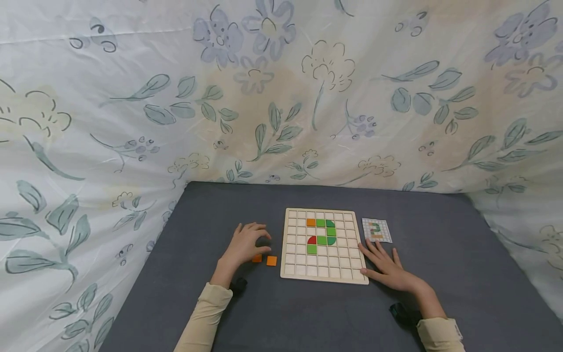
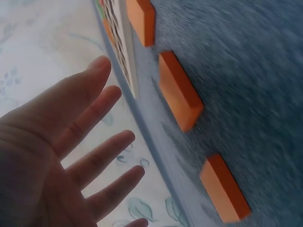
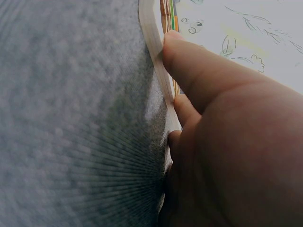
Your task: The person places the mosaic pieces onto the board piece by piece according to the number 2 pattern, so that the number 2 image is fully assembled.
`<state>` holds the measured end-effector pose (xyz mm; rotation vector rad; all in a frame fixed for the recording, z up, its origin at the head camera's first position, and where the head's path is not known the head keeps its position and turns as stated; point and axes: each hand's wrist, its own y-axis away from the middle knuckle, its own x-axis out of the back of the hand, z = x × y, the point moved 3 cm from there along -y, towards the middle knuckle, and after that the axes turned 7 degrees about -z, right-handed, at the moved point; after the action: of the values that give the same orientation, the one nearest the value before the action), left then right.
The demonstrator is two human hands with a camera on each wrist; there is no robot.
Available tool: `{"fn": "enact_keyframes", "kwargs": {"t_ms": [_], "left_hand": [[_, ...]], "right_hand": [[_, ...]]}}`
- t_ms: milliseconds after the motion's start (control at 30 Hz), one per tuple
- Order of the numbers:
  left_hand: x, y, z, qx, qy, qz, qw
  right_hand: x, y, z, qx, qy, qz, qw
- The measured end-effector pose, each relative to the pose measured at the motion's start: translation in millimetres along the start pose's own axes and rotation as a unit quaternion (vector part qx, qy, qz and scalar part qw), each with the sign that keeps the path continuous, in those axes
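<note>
A square wooden grid board (image 1: 296, 270) lies on the dark cloth, holding several orange, green and red tiles, some with a rounded side. Left of it, my left hand (image 1: 245, 244) hovers with fingers spread and nothing between them. Under and beside that hand lie an orange tile (image 1: 271, 261) and another, partly covered orange square (image 1: 257, 258). The left wrist view shows three orange blocks, the middle block (image 2: 180, 92) apart from my fingertips. My right hand (image 1: 387, 268) rests at the board's right edge, thumb and fingers extended and touching the rim.
A small printed pattern card (image 1: 384, 236) lies right of the board, just beyond the right fingertips. The dark cloth (image 1: 308, 318) covers the tabletop. Floral fabric (image 1: 281, 137) hangs behind and along the sides.
</note>
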<state>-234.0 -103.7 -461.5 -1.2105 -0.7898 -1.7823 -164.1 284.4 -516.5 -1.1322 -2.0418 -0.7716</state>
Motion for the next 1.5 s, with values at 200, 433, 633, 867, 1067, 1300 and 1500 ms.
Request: {"fn": "enact_keyframes", "kwargs": {"t_ms": [200, 433, 633, 867, 1067, 1300, 1500], "left_hand": [[2.3, 7.2, -10.5, 0.010, 0.003, 0.007, 0.9999], [4.3, 16.6, -24.4, 0.020, -0.001, 0.012, 0.9997], [3.4, 22.6, -34.2, 0.022, -0.004, 0.006, 0.9997], [1.5, 27.6, -42.7, 0.013, -0.004, 0.006, 0.9999], [0.9, 31.3, -51.1, 0.008, -0.008, -0.008, 0.9999], [1.2, 35.1, -59.4, 0.007, 0.002, -0.015, 0.9999], [0.4, 36.6, -64.2, 0.011, 0.012, -0.018, 0.9997]], "right_hand": [[0.3, 0.2, -1.4, 0.000, 0.002, -0.001, 1.0000], [-0.5, -0.2, -0.9, -0.001, 0.006, 0.000, 1.0000], [-0.4, -0.2, -0.5, -0.002, 0.004, -0.002, 1.0000], [-0.3, 0.1, -1.2, -0.005, 0.006, -0.001, 1.0000], [-0.2, 0.2, -1.0, -0.001, 0.002, 0.000, 1.0000], [0.3, 0.3, -0.6, 0.004, -0.007, -0.002, 1.0000], [0.0, 0.4, -0.3, 0.004, -0.005, -0.004, 1.0000]]}}
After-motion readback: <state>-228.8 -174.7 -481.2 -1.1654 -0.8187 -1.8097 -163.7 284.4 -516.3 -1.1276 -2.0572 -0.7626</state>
